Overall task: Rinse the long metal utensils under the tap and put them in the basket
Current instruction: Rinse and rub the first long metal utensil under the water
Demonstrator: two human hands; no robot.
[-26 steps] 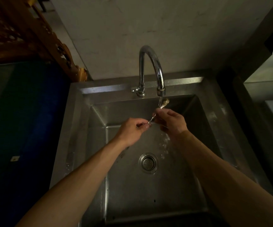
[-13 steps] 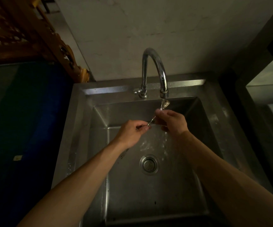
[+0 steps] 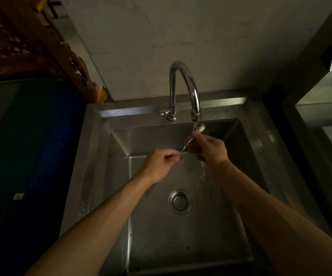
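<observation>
Dim steel sink point(image 3: 93, 156), tap point(image 3: 183, 80) running at upper centre. Left hand point(image 3: 157, 164) pinches spoon point(image 3: 189, 141) handle end, right hand point(image 3: 210, 148) curled round neck, bowl under stream. Imo rotate slowly, keep pinch firm since wet metal slips. Basket nowhere in frame.

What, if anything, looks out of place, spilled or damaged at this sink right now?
Nothing stands out. Both hands hold one long metal utensil under the running tap: the left hand pinches its handle end, the right hand holds it near the bowl. Water splashes inside the sink only. No basket is in view.
</observation>
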